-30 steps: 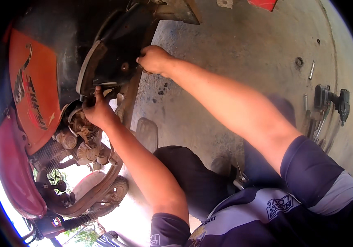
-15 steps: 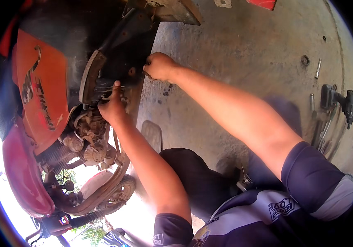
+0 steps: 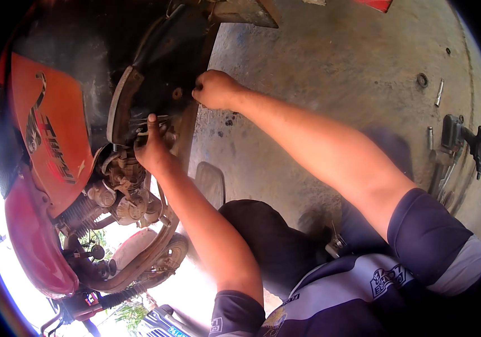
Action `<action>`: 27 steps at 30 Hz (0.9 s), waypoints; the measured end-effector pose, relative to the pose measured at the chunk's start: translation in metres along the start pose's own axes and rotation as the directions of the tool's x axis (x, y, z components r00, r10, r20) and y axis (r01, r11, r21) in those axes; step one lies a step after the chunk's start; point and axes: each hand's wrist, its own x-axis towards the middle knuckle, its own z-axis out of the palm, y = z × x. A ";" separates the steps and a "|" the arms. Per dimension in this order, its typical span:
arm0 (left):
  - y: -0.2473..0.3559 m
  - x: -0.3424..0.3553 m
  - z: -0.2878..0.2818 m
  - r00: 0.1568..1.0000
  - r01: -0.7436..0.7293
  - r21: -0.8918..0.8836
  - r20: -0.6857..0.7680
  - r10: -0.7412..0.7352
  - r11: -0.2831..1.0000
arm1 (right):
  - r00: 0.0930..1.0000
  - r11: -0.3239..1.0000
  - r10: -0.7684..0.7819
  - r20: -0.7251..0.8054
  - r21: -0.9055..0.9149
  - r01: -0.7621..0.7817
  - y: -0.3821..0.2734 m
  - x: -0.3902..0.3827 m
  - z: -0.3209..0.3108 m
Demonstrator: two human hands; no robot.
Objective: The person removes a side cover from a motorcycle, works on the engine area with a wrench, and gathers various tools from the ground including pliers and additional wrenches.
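Note:
A motor vehicle with an orange side panel (image 3: 55, 132), a red fuel tank (image 3: 35, 241) and a bare, dirty engine (image 3: 131, 196) fills the left side. My left hand (image 3: 156, 151) is beside the upper engine, next to a curved metal guard (image 3: 120, 106). Its thumb points up while the fingers curl inward, out of sight among thin rods or cables. Further right, my right hand (image 3: 218, 90) is closed at the edge of a dark panel (image 3: 167, 73). Whatever it grips is hidden by the fingers.
On the concrete floor (image 3: 308, 112) at the right lie a black cordless power tool (image 3: 465, 140), a socket-like metal piece (image 3: 439, 92), a dark ring (image 3: 422, 80) and some long tools (image 3: 445, 177). A flat pedal-like plate (image 3: 210, 182) sits near my left forearm. My bent knee (image 3: 263, 230) is below.
The view has shifted slightly, so the floor tools appear a little further right. Both hands keep nearly the same places and closed shapes at the vehicle.

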 end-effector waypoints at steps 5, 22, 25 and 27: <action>-0.012 0.015 -0.010 0.989 -0.104 0.128 -0.094 0.116 0.986 | 0.999 0.995 -0.028 -0.021 -0.100 0.025 -0.021 -0.015 0.006; 0.008 -0.010 0.010 0.997 -0.032 0.035 -0.064 0.035 0.999 | 0.969 0.750 -0.008 0.247 0.642 -0.158 -0.016 -0.018 -0.039; 0.009 -0.009 0.014 0.994 -0.098 -0.025 -0.059 0.097 0.995 | 0.970 0.720 0.011 0.242 0.672 -0.176 -0.014 -0.018 -0.037; 0.010 -0.010 0.016 0.994 -0.061 -0.009 -0.090 0.060 0.998 | 0.971 0.702 0.024 0.238 0.687 -0.186 -0.011 -0.018 -0.034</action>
